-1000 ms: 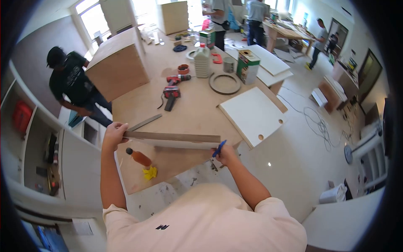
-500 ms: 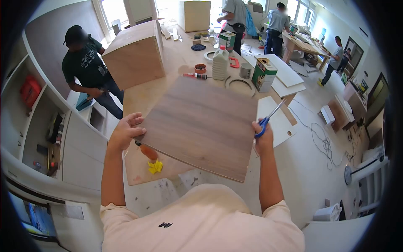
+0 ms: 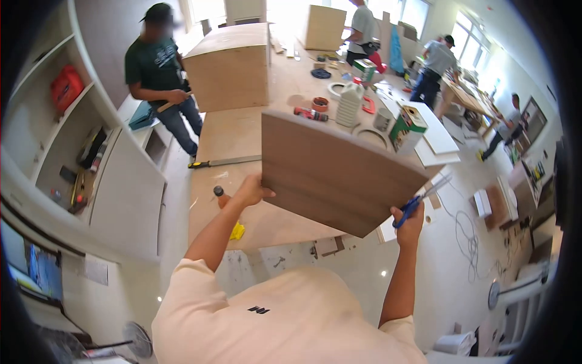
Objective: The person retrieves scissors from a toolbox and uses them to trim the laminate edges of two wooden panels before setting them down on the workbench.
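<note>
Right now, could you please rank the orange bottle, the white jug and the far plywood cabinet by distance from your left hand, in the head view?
1. Orange bottle: just left of the left hand, which grips the wood panel.
2. White jug: farther up the table, beyond the panel.
3. Far plywood cabinet: at the table's far end.

A carpentry workshop: plywood cabinets (image 3: 233,67), a long workbench (image 3: 242,136), a drill (image 3: 310,114), glue cans (image 3: 407,128), workers.

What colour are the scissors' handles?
Blue; the scissors in the right hand show best in the head view.
</note>
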Demonstrator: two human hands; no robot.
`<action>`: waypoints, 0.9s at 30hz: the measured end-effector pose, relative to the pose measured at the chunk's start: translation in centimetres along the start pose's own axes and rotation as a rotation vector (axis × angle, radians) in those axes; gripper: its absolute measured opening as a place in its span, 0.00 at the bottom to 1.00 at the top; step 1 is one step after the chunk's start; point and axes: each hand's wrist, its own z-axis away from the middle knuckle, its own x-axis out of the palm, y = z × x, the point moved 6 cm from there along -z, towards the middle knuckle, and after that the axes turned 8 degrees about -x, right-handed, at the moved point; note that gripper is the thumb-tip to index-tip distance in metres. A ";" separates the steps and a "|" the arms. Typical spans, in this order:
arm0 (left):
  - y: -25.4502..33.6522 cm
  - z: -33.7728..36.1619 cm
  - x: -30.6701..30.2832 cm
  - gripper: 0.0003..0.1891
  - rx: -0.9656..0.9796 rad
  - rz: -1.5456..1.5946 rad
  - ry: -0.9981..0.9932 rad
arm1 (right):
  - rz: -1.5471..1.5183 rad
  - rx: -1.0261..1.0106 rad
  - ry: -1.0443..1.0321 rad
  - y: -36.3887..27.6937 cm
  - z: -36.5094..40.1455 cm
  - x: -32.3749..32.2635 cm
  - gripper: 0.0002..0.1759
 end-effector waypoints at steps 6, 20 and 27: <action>-5.9 -2.4 1.3 0.22 -0.083 -0.028 0.156 | -0.065 0.012 -0.045 3.1 2.3 2.6 0.29; -1.3 2.4 0.4 0.17 -0.209 -0.140 0.204 | 0.003 0.192 -0.078 6.9 3.8 3.8 0.30; 28.9 24.5 -4.4 0.18 1.549 0.137 0.190 | 0.104 0.194 -0.109 7.1 3.9 3.3 0.34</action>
